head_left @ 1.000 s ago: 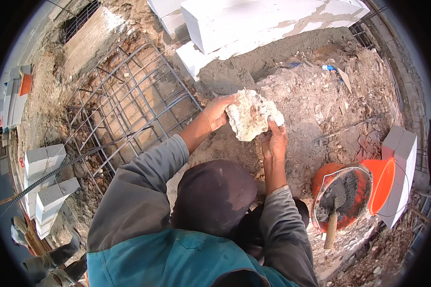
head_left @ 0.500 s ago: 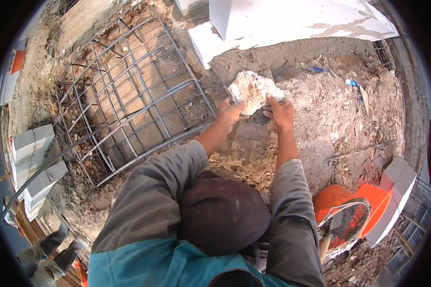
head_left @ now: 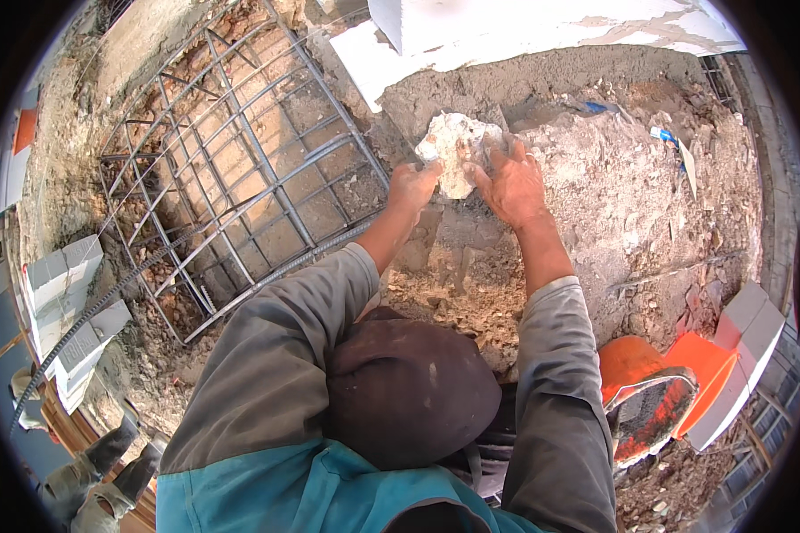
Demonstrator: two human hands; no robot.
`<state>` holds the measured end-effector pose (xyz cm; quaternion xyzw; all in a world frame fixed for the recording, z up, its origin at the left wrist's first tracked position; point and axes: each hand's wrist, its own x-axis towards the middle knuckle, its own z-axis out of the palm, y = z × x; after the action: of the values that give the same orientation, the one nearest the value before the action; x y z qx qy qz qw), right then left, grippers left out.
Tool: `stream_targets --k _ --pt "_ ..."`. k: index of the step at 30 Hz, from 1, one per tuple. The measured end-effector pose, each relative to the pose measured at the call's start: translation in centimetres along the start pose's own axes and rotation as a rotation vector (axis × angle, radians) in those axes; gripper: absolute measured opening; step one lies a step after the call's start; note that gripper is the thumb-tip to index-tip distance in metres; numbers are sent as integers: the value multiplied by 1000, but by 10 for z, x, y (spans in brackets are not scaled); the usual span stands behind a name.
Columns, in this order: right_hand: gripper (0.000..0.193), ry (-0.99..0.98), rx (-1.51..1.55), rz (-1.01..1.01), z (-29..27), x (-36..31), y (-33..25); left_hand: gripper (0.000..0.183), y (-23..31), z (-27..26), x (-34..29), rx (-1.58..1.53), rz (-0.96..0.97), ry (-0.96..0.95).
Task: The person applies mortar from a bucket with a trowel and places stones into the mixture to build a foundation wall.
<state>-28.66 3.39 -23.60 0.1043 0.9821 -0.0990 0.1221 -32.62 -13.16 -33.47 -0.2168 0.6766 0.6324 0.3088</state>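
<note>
At the left, pale blocks [head_left: 62,271] stood beside a steel rebar cage [head_left: 276,185]. To the right of the cage, my left hand [head_left: 413,186] was partly closed, gripping the left edge of a rough, pale rock chunk [head_left: 459,153]. The chunk was located on the near side of a white block wall [head_left: 542,40]; I could not tell whether its underside touched the ground [head_left: 631,204]. My right hand [head_left: 516,188], fingers bent and slightly spread, gripped its right side. Nearer and farther right, a mortar-smeared orange bucket [head_left: 636,364] stood beside a second orange bucket [head_left: 704,377].
</note>
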Motion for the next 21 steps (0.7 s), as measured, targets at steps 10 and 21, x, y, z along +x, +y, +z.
stream_targets --k 10,21 --pt "60 -100 18 -48 -4 3 -6 55 -3 -8 14 -28 -63 -39" --pt "59 368 701 197 -91 -214 -37 68 49 13 -31 297 -170 -60"
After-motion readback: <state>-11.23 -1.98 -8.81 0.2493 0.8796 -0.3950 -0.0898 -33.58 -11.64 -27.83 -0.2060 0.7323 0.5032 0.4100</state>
